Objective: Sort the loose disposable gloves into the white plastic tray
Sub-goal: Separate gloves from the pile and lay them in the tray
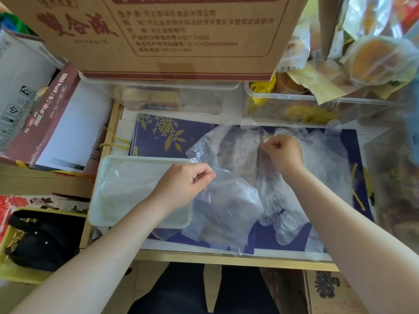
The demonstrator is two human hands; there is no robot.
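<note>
Hands first: the left hand (pixel 186 184) is closed to a pinch on the edge of a clear glove (pixel 226 207), just past the right end of the white plastic tray (pixel 108 168), its forearm crossing the tray's near right corner. The right hand (pixel 283 152) is curled into a loose fist farther back, fingertips nipping thin film at the top of the loose disposable gloves (pixel 272 177). That pile lies crumpled over the right half of a dark blue mat (pixel 158 132) printed with gold flowers; where finger shapes can be made out, near the front edge of the bench (pixel 226 258), they point toward the person, so those gloves run roughly front to back. The tray sits at the mat's left end, long axis left to right, with clear film already lying in it.

Behind the mat stand two clear plastic tubs (pixel 283 96), the right one heaped with wrapped buns. A brown cardboard carton (pixel 170 30) rests over the left tub; its red print is Chinese, with "GB/T 20981", "SC12413043000348" and a blurred phone number legible. Off the bench's left edge lie a maroon box (pixel 45 114) with white Chinese lettering and a black bag (pixel 40 241)
</note>
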